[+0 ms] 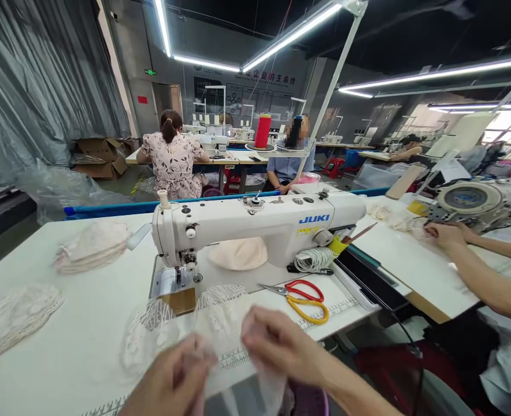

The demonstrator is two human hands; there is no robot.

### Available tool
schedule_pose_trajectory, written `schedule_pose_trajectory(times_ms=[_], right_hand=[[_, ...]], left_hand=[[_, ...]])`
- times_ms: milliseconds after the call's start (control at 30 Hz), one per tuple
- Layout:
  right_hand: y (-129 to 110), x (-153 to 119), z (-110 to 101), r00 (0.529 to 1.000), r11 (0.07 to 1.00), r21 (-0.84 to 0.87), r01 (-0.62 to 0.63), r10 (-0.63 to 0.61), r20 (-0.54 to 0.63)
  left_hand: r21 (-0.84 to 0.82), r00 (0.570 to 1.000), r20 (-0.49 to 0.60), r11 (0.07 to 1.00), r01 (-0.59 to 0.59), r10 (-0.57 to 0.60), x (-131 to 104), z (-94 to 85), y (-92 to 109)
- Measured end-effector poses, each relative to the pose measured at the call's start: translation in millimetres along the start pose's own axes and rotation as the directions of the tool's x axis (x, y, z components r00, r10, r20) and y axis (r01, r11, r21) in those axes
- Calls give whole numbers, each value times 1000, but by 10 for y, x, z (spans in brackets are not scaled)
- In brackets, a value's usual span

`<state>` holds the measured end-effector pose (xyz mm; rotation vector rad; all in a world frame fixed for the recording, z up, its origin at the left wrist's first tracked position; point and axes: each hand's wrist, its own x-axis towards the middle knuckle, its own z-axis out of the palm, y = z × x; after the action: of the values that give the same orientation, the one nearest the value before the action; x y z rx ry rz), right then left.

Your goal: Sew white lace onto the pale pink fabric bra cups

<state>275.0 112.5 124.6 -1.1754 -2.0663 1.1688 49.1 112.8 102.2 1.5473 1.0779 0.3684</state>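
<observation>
The wall (181, 86) is showing "CLOTHING", the machine (247, 216) on the desk (86, 323) "JUKI"; the left hand (175, 375) and right hand (281, 346) are both pinching pale cloth (271, 381).

both hands, the left hand (175, 372) and the right hand (279, 346), pinched thin pale cloth (270, 375) over the near edge of a white table (86, 323); the blur left me unsure whether it was one piece. lacy pieces (145, 338) lay before the sewing machine (259, 222), red-and-yellow scissors (289, 293) near the right hand. a co-worker's hand (448, 236) was busy at the neighbouring table (394, 251).
</observation>
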Motion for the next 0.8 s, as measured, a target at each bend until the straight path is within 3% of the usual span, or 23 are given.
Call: schedule_pose_trajectory(times_ms=[67, 100, 200, 333, 433, 567, 667, 800], right_hand=[[164, 274, -67, 979, 954, -261, -144, 100, -176], [264, 402, -74, 969, 926, -328, -186, 117, -218], [514, 645, -57, 953, 848, -465, -253, 135, -273], [564, 707, -143, 943, 747, -601, -283, 104, -316], [542, 846, -329, 929, 698, -651, -299, 56, -367], [713, 1187, -543, 934, 696, -657, -289, 54, -353], [899, 1306, -598, 942, 721, -640, -266, 55, -330], [1016, 1234, -623, 938, 758, -613, -220, -8, -347]], left_hand=[[172, 994, -105, 985, -17, 36, 287, -132, 52], [315, 980, -181, 949, -19, 80, 415, -193, 49], [454, 957, -266, 891, 15, 120, 647, -310, -97], [698, 957, -224, 716, 25, 184, 708, -311, -457], [736, 955, -179, 677, -30, 237, 803, -238, -583], [785, 953, -125, 615, -75, 276, 997, -63, -407], [864, 939, -124, 500, -57, 321, 1081, 11, -244], [947, 840, -110, 313, -74, 531, 1119, -39, -157]])
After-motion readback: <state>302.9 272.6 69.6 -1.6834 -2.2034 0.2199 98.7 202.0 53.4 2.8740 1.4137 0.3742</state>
